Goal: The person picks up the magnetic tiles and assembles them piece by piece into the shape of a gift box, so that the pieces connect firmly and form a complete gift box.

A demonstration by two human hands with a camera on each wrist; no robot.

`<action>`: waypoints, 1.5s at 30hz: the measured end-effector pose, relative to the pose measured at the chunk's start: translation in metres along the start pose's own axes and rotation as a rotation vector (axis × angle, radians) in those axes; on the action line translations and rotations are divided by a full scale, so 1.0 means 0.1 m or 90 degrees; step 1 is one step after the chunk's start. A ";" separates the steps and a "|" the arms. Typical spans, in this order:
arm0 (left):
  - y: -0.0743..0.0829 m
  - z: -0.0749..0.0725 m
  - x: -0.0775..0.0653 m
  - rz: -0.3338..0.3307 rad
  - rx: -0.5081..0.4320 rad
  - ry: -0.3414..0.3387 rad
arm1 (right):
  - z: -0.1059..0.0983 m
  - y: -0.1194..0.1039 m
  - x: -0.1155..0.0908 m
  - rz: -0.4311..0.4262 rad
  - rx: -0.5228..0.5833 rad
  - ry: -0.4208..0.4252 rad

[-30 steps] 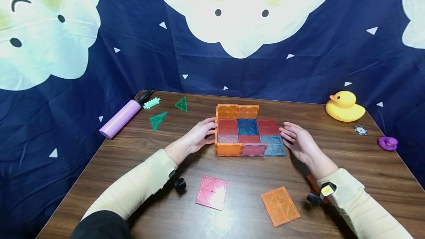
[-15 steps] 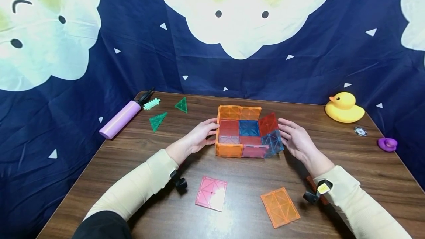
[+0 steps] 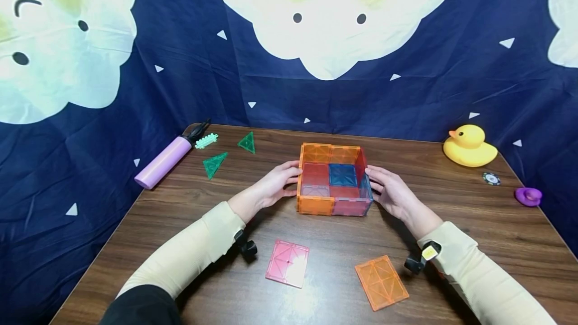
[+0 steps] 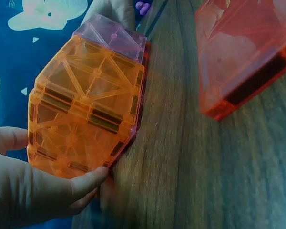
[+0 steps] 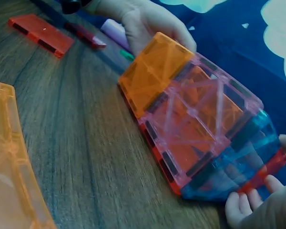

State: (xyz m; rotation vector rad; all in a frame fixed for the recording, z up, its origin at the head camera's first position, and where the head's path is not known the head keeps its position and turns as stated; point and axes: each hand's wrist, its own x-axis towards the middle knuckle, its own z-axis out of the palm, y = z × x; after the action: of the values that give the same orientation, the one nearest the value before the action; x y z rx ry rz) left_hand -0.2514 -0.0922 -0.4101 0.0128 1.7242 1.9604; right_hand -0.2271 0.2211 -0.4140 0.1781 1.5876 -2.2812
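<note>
A low open-topped box of translucent magnetic tiles (image 3: 331, 153) stands mid-table. Orange tiles form its back and left walls; its front pairs an orange tile (image 3: 315, 205) with a pink tile (image 5: 193, 114). On the right, a red tile (image 3: 361, 164) and a blue tile (image 5: 238, 167) stand upright as the wall. My left hand (image 3: 273, 184) rests thumb and fingers against the left wall's outer side. Against the right wall, my right hand (image 3: 397, 194) presses with fairly straight fingertips. Inside, the floor shows a blue tile (image 3: 342, 175) among red ones.
In front lie a pink tile (image 3: 287, 263) and an orange tile (image 3: 381, 282). Two green triangle tiles (image 3: 214, 164), a mint piece (image 3: 206, 141) and a lilac cylinder (image 3: 163, 162) are back left. A yellow duck (image 3: 469, 147), a poker chip (image 3: 491, 178) and a small purple duck (image 3: 528, 196) are right.
The red and blue tiles on the right, flat a second ago, have tilted up to upright under my right hand, which moved left. The box and my left hand have shifted slightly right.
</note>
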 end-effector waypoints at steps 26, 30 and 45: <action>-0.10 0.23 -0.21 0.050 0.027 0.040 | -0.31 0.14 -0.94 -0.437 -0.649 -0.398; -0.10 0.24 -0.22 0.052 0.020 0.047 | -0.33 0.35 -1.09 -0.458 -0.706 -0.483; -0.17 0.27 -0.18 0.084 0.020 0.072 | -0.33 0.59 -1.22 -0.509 -0.842 -0.455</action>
State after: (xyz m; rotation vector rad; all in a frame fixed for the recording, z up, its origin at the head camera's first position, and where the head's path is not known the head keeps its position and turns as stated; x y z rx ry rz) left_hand -0.2203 -0.0732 -0.4151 0.0282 1.8700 2.0641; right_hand -0.0964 0.2602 -0.4413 -1.5724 2.4631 -0.8732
